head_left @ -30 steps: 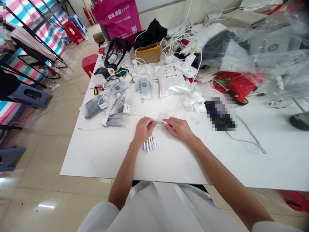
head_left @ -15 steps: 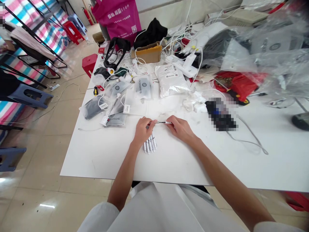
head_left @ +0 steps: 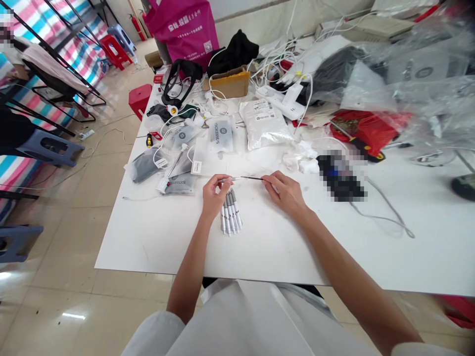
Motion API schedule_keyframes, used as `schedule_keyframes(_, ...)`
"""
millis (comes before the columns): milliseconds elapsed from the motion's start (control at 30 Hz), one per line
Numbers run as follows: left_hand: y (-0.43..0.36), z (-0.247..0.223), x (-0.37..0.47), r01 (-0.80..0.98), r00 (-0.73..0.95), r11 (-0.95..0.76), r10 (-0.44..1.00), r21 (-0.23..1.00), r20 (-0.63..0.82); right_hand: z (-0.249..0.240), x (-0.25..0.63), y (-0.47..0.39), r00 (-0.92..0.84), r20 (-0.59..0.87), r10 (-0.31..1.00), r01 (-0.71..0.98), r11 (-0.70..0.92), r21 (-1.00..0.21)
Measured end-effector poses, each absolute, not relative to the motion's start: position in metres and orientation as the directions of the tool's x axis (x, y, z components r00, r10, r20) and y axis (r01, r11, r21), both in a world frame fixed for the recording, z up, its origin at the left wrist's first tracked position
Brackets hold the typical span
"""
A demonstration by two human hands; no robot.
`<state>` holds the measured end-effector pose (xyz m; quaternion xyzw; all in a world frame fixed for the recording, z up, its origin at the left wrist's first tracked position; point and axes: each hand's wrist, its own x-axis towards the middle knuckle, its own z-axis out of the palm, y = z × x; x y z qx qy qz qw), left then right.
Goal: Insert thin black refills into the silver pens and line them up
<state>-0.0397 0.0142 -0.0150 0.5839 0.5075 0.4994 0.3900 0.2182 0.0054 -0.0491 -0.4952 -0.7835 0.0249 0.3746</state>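
My left hand is closed, thumb and fingers pinching a grey-and-white pen barrel that points to the right. Across from it, my right hand pinches the end of a thin dark pen refill. The refill's left tip lies close to the barrel's end and in line with it; whether they touch I cannot tell. Below my left hand, several grey-and-white pens lie side by side on the white table. My left fingers partly cover their upper ends.
Packaged pouches, a white parcel and tangled white cables crowd the table's back. A blurred black item and a grey cord lie to the right. Someone sits at far left, beside a blue stool.
My hands have moved apart and slightly away from me. More of the dark refill shows between them, and the pens on the table are less covered.
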Motion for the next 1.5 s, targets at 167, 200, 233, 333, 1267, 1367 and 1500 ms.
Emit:
schedule_keyframes(167, 0.013, -0.012, -0.038, 0.205, -0.024, -0.171, 0.983, 0.964, 0.18, -0.049, 0.218, 0.005, -0.246, 0.558, 0.793, 0.746, 0.522, -0.413)
schedule_keyframes(200, 0.013, -0.012, -0.038, 0.202, -0.028, -0.168, 0.984, 0.965, 0.177, -0.049, 0.218, 0.005, -0.253, 0.56, 0.789, 0.746, 0.528, -0.406)
schedule_keyframes(233, 0.013, -0.012, -0.038, 0.198, -0.03, -0.168, 0.984, 0.966, 0.177, -0.048, 0.218, 0.005, -0.259, 0.565, 0.784, 0.746, 0.533, -0.398)
schedule_keyframes(333, 0.013, -0.013, -0.038, 0.188, -0.038, -0.171, 0.983, 0.967, 0.181, -0.049, 0.218, 0.005, -0.27, 0.568, 0.777, 0.75, 0.54, -0.382)
schedule_keyframes(1267, 0.01, -0.016, -0.043, 0.449, 0.329, -0.486, 0.87, 0.75, 0.367, -0.05, 0.222, 0.008, -0.322, 0.649, 0.689, 0.753, 0.603, -0.266)
schedule_keyframes(1367, 0.011, -0.018, -0.043, 0.46, 0.335, -0.494, 0.866, 0.738, 0.371, -0.049, 0.222, 0.008, -0.332, 0.644, 0.69, 0.754, 0.604, -0.259)
schedule_keyframes(1500, 0.011, -0.023, -0.041, 0.488, 0.376, -0.557, 0.829, 0.672, 0.414, -0.05, 0.219, 0.007, -0.381, 0.634, 0.673, 0.744, 0.63, -0.222)
